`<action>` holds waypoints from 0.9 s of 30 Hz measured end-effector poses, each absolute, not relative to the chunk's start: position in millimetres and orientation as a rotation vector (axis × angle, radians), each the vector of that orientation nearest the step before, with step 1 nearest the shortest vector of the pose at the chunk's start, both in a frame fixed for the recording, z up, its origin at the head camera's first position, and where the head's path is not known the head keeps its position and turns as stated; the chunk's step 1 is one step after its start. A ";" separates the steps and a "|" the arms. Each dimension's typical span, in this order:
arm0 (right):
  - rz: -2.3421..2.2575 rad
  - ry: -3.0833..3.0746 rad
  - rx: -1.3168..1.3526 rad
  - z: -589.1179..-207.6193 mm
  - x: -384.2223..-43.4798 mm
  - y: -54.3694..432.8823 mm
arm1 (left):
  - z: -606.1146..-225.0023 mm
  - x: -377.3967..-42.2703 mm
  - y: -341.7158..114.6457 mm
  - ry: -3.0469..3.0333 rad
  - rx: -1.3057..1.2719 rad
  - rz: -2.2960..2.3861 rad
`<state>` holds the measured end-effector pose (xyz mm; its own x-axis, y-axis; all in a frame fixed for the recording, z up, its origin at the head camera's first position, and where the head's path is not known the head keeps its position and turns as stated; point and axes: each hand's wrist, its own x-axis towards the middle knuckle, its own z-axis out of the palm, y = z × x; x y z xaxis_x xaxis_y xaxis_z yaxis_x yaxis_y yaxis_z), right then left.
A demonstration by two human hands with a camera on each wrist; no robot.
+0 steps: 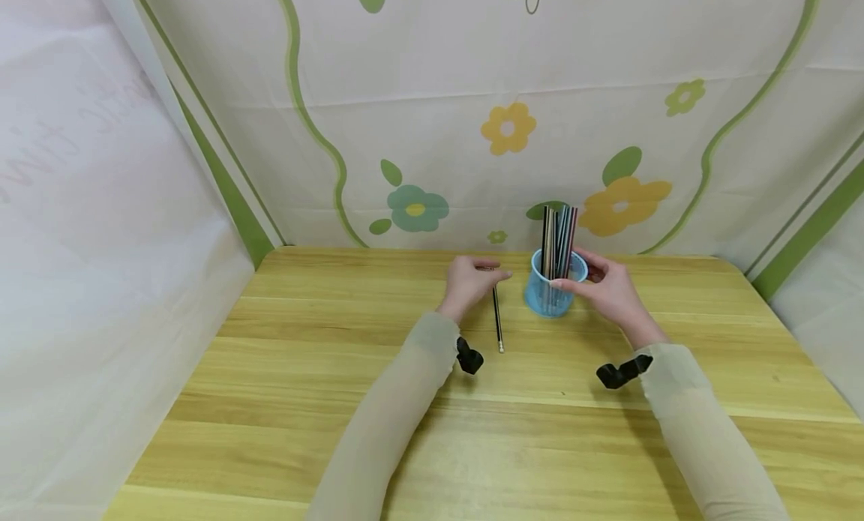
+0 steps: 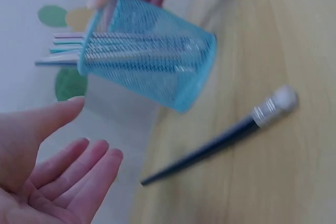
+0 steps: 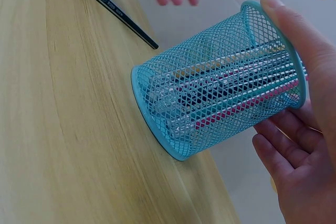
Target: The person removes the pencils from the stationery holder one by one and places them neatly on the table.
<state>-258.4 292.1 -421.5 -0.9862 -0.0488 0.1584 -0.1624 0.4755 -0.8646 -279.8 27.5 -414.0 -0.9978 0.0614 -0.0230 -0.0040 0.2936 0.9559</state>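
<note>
A light-blue mesh pencil cup (image 1: pixel 538 297) stands on the wooden table near its back edge, with several pencils (image 1: pixel 557 232) upright inside. My right hand (image 1: pixel 613 294) holds the cup by its rim, the thumb at the near side and the fingers behind. To the cup's left lies a single dark pencil (image 1: pixel 498 322), its metal-banded eraser end toward me. Above its far end hovers my left hand (image 1: pixel 467 282). In the left wrist view, the left hand (image 2: pixel 58 166) has thumb and fingers apart with nothing between them, and the pencil (image 2: pixel 210 148) rests on the tabletop.
A white cloth printed with flowers (image 1: pixel 508 129) hangs right behind the table's back edge. Another white cloth panel (image 1: pixel 101 281) borders the left side. Bare wood tabletop (image 1: pixel 526 453) extends in front of the cup. A small black device is strapped on each wrist.
</note>
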 end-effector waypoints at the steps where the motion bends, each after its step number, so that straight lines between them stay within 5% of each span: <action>1: 1.539 -2.599 0.186 -421.9 -258.5 292.1 | -410.8 -279.3 29.4 2.495 0.085 1.833; 27: 1.547 -2.593 0.192 -423.6 -259.6 293.5 | -388.9 -301.2 79.6 2.407 0.321 1.985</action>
